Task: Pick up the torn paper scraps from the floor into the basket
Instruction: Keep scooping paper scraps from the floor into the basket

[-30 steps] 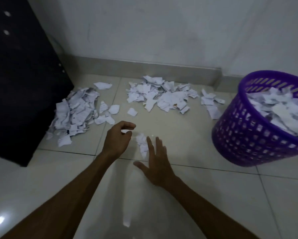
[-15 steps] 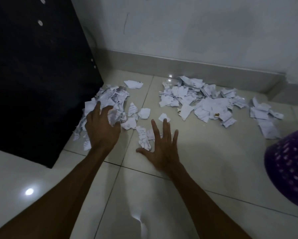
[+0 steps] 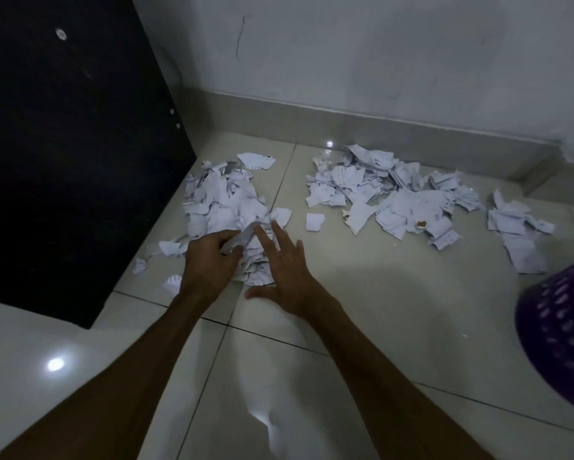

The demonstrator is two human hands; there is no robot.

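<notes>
Head view, nearest first: two bare forearms reach forward over the tiled floor (image 3: 395, 293) toward the closest heap. The left hand (image 3: 209, 260) sits at the near edge of the left pile of paper scraps (image 3: 226, 207), its fingers (image 3: 227, 237) curled over and gripping a wad of torn pieces. The right hand (image 3: 285, 263) lies flat beside it, fingers straight and spread, its inner edge touching the same heap; it grips nothing. Placed this way, the two hands bracket the loose paper from both sides, which looks like a way to press many scraps into one bundle rather than lift them singly.

Off to the right, only a blurred part of the purple basket (image 3: 557, 333) shows at the frame edge, its perforated wall visible; what lies inside cannot be told from here. It stands well apart from the hands.

Farther back, a single scrap (image 3: 314, 222) lies alone between the heaps, then a larger middle pile (image 3: 388, 194) and a small right pile (image 3: 514, 230) spread near the skirting. A dark cabinet (image 3: 63, 144) stands at left, just beside the nearest heap. Most scraps in sight remain on the floor.
</notes>
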